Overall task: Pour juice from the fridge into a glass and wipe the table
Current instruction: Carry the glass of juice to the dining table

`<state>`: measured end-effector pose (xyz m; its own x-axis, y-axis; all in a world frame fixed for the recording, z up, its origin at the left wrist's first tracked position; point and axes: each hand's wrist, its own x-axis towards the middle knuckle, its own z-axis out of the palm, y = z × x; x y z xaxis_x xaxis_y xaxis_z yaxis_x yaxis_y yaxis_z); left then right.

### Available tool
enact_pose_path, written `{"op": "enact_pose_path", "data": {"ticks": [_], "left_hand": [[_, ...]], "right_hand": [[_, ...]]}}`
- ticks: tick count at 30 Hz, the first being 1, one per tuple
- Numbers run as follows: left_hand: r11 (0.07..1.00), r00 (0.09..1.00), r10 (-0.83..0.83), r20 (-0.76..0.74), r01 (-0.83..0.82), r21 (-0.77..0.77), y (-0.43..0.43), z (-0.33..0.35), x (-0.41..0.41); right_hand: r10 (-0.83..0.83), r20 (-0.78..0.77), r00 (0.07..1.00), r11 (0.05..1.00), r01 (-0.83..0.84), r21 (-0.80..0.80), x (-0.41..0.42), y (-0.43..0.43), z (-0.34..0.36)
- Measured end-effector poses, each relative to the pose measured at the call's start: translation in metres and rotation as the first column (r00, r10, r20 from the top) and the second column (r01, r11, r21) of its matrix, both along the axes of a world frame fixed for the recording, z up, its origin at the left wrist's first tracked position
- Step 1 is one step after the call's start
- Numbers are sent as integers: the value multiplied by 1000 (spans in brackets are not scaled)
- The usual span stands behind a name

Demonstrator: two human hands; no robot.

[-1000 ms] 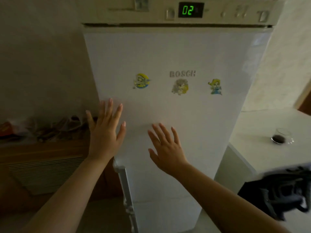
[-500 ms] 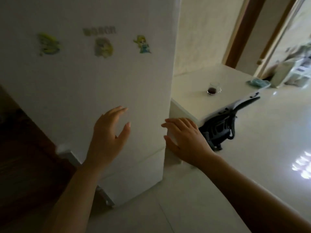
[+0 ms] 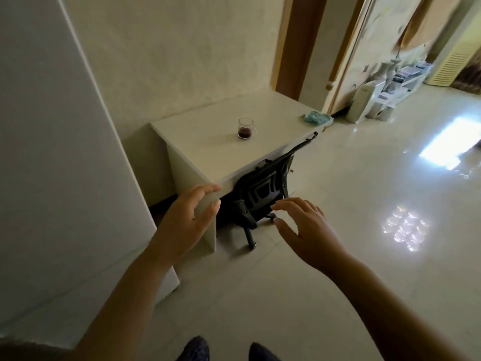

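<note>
On the white surface (image 3: 203, 144) beside the fridge (image 3: 52, 152) stands a glass (image 3: 245, 128) of dark juice. Left hand (image 3: 187, 217) and right hand (image 3: 307, 230) reach forward, fingers loosely spread, holding nothing.

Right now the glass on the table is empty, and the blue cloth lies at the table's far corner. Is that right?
Not quite. The glass on the table is not empty: the head view shows a little dark liquid in its bottom. The rest holds, as the blue cloth does lie at the table's far corner.
</note>
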<state>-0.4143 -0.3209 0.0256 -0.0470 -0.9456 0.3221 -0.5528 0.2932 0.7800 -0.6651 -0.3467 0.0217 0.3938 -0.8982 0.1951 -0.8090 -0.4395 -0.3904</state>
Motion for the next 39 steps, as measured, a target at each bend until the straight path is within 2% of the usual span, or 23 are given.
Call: {"op": "enact_pose_path", "data": {"ticks": [4,11,24,32,39], "left_hand": [[999,999,-35,-18,35,3,-45,-9,-55],[997,1000,-8,-30,11,83,-133,-26,-103],[983,989,151,-6,-149,104,-365,-49,-132],[938,952,306,33,-307,163,-467,-58,-136],[798,826,562,40,-554,239,-549,-86,-142]], "right_hand": [[-12,14,1000,1000,12,25,-54,-38,2],[-34,70,997,994,27,102,-104,-122,-20],[-16,65,998,986,5,166,-132,-372,-34],[120,103,987,963,-141,231,-123,-526,-52],[348,32,937,905,-345,250,-107,-664,-73]]}}
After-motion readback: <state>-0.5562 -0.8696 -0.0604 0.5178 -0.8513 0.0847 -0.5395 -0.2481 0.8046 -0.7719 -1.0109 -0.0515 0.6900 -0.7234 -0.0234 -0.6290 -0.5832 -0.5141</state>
